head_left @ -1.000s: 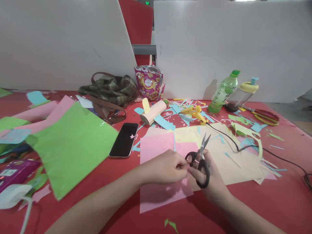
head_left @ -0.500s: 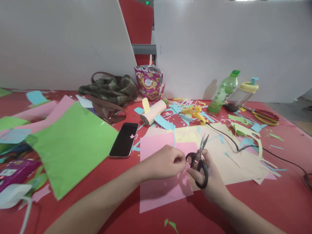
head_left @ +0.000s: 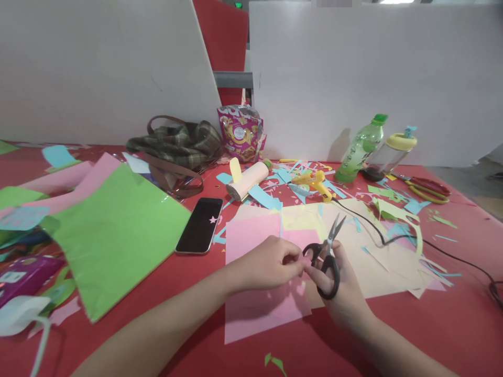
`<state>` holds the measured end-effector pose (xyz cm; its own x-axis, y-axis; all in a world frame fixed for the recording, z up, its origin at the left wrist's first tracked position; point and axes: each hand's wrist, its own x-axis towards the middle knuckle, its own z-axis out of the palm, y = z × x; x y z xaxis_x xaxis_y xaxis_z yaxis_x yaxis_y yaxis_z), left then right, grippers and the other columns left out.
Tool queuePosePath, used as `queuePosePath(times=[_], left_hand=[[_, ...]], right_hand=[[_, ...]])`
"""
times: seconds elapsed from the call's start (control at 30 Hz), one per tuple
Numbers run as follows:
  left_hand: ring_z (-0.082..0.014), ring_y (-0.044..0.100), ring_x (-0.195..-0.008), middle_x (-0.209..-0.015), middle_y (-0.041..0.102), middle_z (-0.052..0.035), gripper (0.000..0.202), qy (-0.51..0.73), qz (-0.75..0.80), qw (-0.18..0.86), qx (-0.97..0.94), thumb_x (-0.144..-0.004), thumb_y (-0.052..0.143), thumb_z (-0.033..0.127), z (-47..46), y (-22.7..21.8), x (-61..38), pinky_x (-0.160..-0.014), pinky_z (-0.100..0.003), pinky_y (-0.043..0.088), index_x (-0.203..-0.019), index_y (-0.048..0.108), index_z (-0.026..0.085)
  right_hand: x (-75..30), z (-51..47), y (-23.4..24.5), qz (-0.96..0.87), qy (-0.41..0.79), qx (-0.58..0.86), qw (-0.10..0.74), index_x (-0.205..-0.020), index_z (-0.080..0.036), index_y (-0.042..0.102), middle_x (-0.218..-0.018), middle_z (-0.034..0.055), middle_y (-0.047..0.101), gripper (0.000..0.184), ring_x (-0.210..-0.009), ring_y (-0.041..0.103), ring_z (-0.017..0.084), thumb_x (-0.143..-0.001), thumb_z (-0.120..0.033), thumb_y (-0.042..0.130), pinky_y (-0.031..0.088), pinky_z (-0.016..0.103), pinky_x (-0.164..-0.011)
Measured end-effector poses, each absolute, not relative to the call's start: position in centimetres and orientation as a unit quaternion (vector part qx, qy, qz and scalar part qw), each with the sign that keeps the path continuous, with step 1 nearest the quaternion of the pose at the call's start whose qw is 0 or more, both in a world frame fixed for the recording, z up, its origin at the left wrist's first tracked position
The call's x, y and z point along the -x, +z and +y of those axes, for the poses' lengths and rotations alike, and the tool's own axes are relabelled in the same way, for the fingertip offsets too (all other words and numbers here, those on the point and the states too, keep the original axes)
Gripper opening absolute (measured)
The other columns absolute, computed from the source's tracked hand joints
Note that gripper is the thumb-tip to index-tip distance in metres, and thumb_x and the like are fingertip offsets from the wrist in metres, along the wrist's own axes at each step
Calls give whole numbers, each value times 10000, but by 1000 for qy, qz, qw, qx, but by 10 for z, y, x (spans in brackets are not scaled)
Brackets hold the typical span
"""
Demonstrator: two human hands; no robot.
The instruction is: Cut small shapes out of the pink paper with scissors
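Note:
My right hand (head_left: 341, 289) grips small black-handled scissors (head_left: 327, 255), blades slightly apart and pointing up and away. My left hand (head_left: 264, 264) is pinched shut right beside the scissor handles, holding a tiny pink paper scrap (head_left: 302, 260) between its fingertips. Both hands hover over a pink paper sheet (head_left: 255, 272) with small shapes cut out of it. Under the pink sheet lie yellow paper (head_left: 304, 219) and a cream sheet (head_left: 377, 262).
A black phone (head_left: 199, 225) lies left of the pink sheet. A large green sheet (head_left: 118, 230) covers the left side. Behind are a paper roll (head_left: 247, 180), yellow glue gun (head_left: 316, 182) with black cord (head_left: 412, 238), plaid bag (head_left: 176, 146), snack bag (head_left: 239, 132), green bottle (head_left: 359, 149), red scissors (head_left: 426, 187).
The scissors tilted so the blades point more to the right and opened a little. My left hand's pinch stayed at the handles, shifting slightly with the pink scrap.

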<state>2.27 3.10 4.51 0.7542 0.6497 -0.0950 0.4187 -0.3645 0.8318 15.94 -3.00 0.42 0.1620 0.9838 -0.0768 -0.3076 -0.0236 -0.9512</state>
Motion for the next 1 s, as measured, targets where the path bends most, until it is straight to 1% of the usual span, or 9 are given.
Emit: queuePosePath(times=[0.07, 0.2, 0.3, 0.37, 0.47, 0.53, 0.67, 0.83, 1.0], left_hand=[[-69, 343, -456, -512, 460, 21, 267, 126, 326, 462, -815, -762, 378, 248, 32, 47, -22, -436, -188, 259, -587, 540, 128], [-69, 317, -465, -480, 359, 42, 271, 165, 351, 441, -809, -750, 391, 244, 40, 56, -16, -437, -186, 247, -514, 468, 134], [-82, 362, -496, -506, 397, 33, 271, 189, 377, 425, -801, -758, 381, 282, 47, 65, -9, -472, -190, 283, -562, 500, 137], [-84, 377, -508, -529, 419, 29, 262, 201, 383, 414, -801, -757, 388, 282, 52, 70, -4, -479, -191, 289, -580, 516, 137], [-77, 353, -492, -509, 382, 40, 249, 219, 388, 394, -804, -753, 397, 256, 55, 74, 0, -468, -187, 276, -561, 505, 140], [-75, 346, -490, -504, 364, 44, 256, 224, 388, 385, -807, -756, 401, 258, 54, 74, 1, -467, -188, 272, -545, 489, 142], [-82, 378, -517, -529, 404, 36, 278, 197, 387, 382, -816, -776, 381, 286, 50, 72, -2, -483, -194, 277, -571, 500, 141], [-81, 368, -517, -524, 403, 38, 278, 163, 374, 384, -828, -792, 349, 267, 45, 70, -4, -481, -199, 259, -592, 497, 144], [-76, 341, -515, -509, 365, 44, 267, 157, 361, 377, -838, -780, 351, 228, 44, 70, -4, -483, -196, 248, -535, 416, 145]], right_hand=[[-160, -30, 4, -363, 544, 475, 589, -746, -243, 375, -661, -69, 465, 313, -514, 421, 75, -636, -178, 661, 345, 176, -464], [-158, -32, 8, -387, 583, 474, 535, -740, -231, 364, -645, -54, 467, 309, -522, 439, 90, -640, -215, 656, 347, 194, -465], [-155, -34, 13, -403, 628, 434, 505, -752, -234, 346, -665, -42, 476, 351, -526, 447, 98, -621, -276, 669, 364, 216, -480], [-154, -35, 12, -408, 650, 404, 498, -759, -240, 336, -713, -29, 475, 391, -556, 463, 107, -598, -326, 682, 386, 239, -512], [-152, -35, 2, -433, 666, 360, 489, -776, -244, 342, -759, -10, 466, 435, -600, 486, 128, -563, -400, 688, 407, 276, -546], [-152, -34, -9, -448, 659, 346, 495, -787, -252, 351, -722, -14, 468, 433, -585, 493, 137, -562, -423, 679, 409, 279, -521], [-153, -33, -24, -448, 660, 342, 496, -818, -260, 364, -746, 2, 486, 414, -592, 516, 157, -585, -448, 649, 392, 264, -465], [-156, -32, -24, -461, 663, 341, 481, -834, -262, 364, -748, 1, 497, 447, -599, 519, 159, -572, -502, 634, 393, 272, -491], [-157, -32, -19, -476, 663, 323, 479, -831, -247, 375, -716, 15, 511, 443, -608, 525, 176, -585, -536, 605, 394, 285, -503]])
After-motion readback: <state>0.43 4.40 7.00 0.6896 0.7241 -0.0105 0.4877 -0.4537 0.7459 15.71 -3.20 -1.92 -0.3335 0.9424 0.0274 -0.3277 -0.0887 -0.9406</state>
